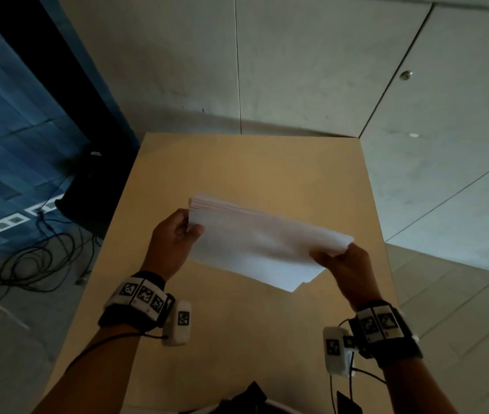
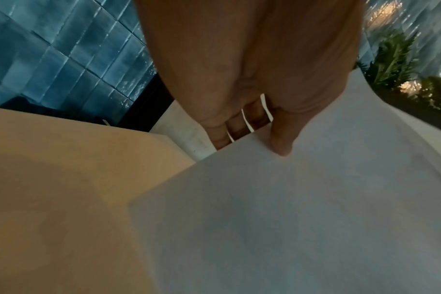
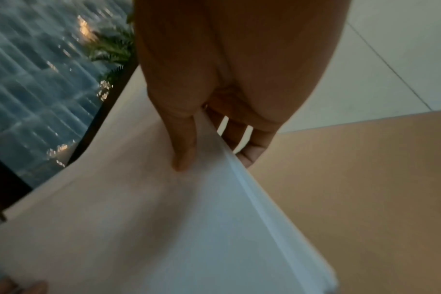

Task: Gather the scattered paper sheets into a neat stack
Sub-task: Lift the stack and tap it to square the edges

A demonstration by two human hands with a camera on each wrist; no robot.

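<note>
A stack of white paper sheets [image 1: 261, 246] is held tilted above the tan table [image 1: 237, 339], its lower corner near the tabletop. My left hand [image 1: 174, 234] pinches the stack's left end, thumb on the near face and fingers behind. My right hand [image 1: 338, 261] pinches the right end the same way. In the left wrist view the thumb lies on the paper sheets [image 2: 302, 208] with the fingers [image 2: 237, 127] behind the edge. In the right wrist view the thumb presses the paper sheets [image 3: 151, 228], whose layered edge shows, and fingertips [image 3: 252, 157] stick out behind.
The table's far edge [image 1: 252, 134] meets a pale tiled floor. Dark cables [image 1: 28, 264] and a black object [image 1: 88, 189] lie on the floor left of the table. A dark item [image 1: 246, 398] sits at the table's near edge.
</note>
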